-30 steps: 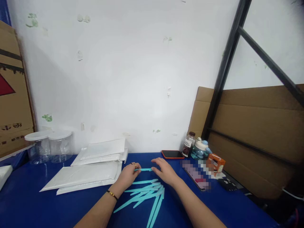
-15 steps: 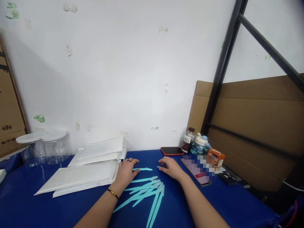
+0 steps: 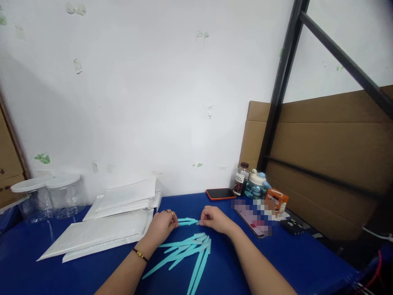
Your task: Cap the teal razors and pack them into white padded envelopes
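Between my two hands lie two slim turquoise sticks with pale capped ends, which look like eyebrow razors (image 3: 188, 221), side by side just above or on the blue table. My left hand (image 3: 164, 225) is closed in a pinch at their left ends. At their right, capped ends, the thumb and fingers of my right hand (image 3: 214, 219) are pinched together; whether both razors are in that pinch I cannot tell. Nearer to me, a loose fan of several more turquoise razors (image 3: 184, 250) lies on the table, their pale ends bunched toward the right.
White padded envelopes (image 3: 104, 231) are stacked at left, beside two clear lidded jars (image 3: 66, 200). On the right are an orange-edged phone (image 3: 221, 194), another phone (image 3: 251, 221), a dark bottle (image 3: 241, 180), a blue-lidded bottle (image 3: 256, 186) and an orange box (image 3: 276, 201). The blue table (image 3: 270, 266) meets a wall.
A second razor has moved up from the fan to beside the single far one. Both hands have closed from open fingers into pinches at the razors' ends. The view has shifted slightly.
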Demonstrator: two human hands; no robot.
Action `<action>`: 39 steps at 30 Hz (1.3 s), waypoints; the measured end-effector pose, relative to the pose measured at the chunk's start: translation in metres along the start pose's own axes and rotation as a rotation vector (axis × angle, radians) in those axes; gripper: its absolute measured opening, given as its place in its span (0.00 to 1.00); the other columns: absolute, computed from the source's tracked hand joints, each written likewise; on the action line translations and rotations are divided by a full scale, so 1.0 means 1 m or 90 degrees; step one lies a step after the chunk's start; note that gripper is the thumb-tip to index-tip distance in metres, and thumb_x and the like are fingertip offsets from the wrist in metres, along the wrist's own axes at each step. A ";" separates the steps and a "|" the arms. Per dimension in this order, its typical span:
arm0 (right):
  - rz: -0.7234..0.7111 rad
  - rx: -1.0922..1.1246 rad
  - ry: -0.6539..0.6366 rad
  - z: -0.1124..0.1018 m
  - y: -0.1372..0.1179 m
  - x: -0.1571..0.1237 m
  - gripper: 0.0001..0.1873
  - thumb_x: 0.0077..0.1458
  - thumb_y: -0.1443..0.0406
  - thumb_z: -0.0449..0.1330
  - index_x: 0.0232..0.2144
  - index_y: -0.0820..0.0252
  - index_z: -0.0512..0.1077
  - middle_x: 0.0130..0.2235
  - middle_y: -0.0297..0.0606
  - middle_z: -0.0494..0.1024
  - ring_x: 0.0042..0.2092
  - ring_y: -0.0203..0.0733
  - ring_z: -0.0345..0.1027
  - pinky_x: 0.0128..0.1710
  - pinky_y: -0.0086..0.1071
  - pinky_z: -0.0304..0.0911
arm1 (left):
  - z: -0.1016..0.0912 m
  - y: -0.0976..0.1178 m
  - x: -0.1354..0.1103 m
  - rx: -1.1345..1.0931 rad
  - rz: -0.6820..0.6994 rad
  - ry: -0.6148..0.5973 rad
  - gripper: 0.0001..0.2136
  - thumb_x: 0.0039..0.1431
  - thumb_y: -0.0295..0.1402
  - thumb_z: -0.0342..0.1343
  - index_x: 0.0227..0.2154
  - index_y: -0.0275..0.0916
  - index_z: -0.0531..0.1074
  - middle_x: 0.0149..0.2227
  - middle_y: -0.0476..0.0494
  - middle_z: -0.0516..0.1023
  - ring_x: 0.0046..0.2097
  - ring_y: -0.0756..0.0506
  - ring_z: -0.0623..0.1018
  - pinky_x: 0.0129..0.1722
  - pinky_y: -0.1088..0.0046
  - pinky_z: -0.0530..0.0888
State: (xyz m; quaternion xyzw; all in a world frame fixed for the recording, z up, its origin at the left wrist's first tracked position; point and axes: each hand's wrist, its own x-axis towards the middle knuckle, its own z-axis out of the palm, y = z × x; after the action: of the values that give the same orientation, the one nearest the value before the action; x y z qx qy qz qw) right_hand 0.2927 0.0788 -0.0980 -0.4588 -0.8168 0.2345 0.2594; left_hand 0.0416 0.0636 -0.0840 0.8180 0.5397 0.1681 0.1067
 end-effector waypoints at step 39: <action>-0.031 0.081 -0.155 0.014 -0.029 -0.010 0.14 0.42 0.55 0.65 0.27 0.60 0.75 0.32 0.33 0.68 0.27 0.31 0.60 0.25 0.23 0.57 | -0.013 0.009 -0.025 -0.081 0.045 -0.170 0.06 0.46 0.36 0.56 0.27 0.41 0.73 0.28 0.52 0.73 0.29 0.50 0.70 0.26 0.78 0.62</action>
State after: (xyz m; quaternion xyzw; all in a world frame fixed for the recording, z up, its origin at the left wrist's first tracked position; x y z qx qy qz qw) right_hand 0.2702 0.0544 -0.0923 -0.3896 -0.8366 0.3335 0.1924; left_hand 0.0350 0.0371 -0.0730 0.8432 0.4798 0.0951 0.2230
